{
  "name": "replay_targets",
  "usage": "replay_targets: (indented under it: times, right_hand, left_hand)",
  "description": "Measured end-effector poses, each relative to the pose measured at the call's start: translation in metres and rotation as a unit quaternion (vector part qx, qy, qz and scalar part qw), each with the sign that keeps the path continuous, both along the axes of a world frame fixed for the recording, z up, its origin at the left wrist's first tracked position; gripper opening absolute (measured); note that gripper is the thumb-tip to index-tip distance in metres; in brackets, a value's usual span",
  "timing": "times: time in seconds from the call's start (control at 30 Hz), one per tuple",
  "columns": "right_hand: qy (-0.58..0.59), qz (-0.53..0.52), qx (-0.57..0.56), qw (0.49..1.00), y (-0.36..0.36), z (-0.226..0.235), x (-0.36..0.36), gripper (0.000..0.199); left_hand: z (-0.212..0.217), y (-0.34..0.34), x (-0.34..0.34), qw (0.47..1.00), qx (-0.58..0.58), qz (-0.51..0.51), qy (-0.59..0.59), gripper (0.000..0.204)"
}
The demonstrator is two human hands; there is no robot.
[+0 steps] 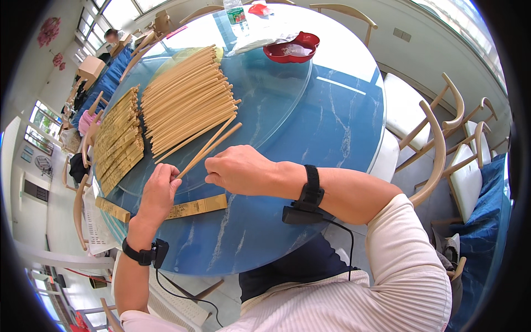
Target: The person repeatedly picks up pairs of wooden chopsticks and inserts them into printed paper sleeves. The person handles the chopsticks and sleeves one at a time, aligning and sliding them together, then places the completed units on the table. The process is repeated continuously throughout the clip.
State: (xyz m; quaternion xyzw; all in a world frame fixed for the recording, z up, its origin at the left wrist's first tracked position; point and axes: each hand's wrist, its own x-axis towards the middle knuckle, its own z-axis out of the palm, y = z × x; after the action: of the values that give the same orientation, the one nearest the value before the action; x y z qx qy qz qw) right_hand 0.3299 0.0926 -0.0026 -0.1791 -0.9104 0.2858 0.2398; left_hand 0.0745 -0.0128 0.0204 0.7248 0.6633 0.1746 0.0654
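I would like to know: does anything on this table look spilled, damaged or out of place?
I see nothing clearly spilled or damaged. One small oddity: a gold strip lies beside the left hand, apart from the gold stack.

Grip Details Lost Behind Fingers

At centre-left, the left hand [157,191] covers the lower ends of two wooden sticks [213,145]. Whether the right hand [239,170] grips anything is hidden. Lower left, the left wrist [145,222] conceals one end of a gold strip [202,206]. The top edge crops the bottle [237,15].
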Motion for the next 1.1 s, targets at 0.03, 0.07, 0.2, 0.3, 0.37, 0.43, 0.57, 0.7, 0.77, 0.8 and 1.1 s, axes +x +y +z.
replay_targets:
  times: [0.03, 0.07, 0.2, 0.3, 0.37, 0.43, 0.57, 0.7, 0.77, 0.8, 1.1]
  right_hand:
    - [-0.006, 0.001, 0.002, 1.0, 0.0, 0.001, 0.0, 0.025]
    - [-0.009, -0.005, 0.0, 1.0, 0.0, 0.001, 0.001, 0.024]
    - [0.119, -0.032, 0.092, 0.988, -0.001, -0.004, 0.002, 0.018]
    - [0.214, -0.033, 0.207, 0.954, 0.0, 0.002, 0.006, 0.02]
    - [0.226, -0.018, 0.25, 0.941, 0.003, 0.005, 0.005, 0.022]
    - [0.126, -0.018, 0.192, 0.973, 0.003, 0.001, 0.004, 0.021]
    - [0.129, -0.011, 0.106, 0.986, 0.005, 0.011, 0.011, 0.015]
    - [0.194, 0.028, -0.016, 0.98, 0.004, 0.023, 0.013, 0.022]
    - [0.15, 0.045, -0.143, 0.977, -0.003, 0.033, 0.015, 0.026]
    - [0.125, 0.05, -0.206, 0.969, -0.007, 0.036, 0.016, 0.028]
    - [0.174, 0.111, -0.308, 0.929, -0.013, 0.041, 0.022, 0.042]
  left_hand:
    - [-0.001, 0.0, 0.0, 1.0, 0.003, 0.008, -0.02, 0.016]
    - [-0.003, 0.001, 0.0, 1.0, 0.015, -0.007, 0.01, 0.016]
    - [0.002, 0.002, 0.014, 0.993, 0.076, -0.029, 0.085, 0.015]
    - [0.009, -0.006, 0.041, 0.986, 0.124, -0.036, 0.109, 0.015]
    - [0.019, -0.012, 0.058, 0.978, 0.162, -0.052, 0.124, 0.017]
    - [0.034, -0.014, 0.069, 0.967, 0.203, -0.071, 0.136, 0.018]
    - [0.063, -0.009, 0.056, 0.969, 0.233, -0.078, 0.017, 0.024]
    - [0.063, -0.018, 0.052, 0.931, 0.234, 0.007, -0.28, 0.028]
    - [0.06, -0.024, 0.061, 0.884, 0.265, 0.012, -0.385, 0.029]
    - [0.058, -0.026, 0.063, 0.886, 0.291, 0.011, -0.361, 0.03]
    - [0.074, -0.028, 0.07, 0.905, 0.376, -0.055, -0.191, 0.031]
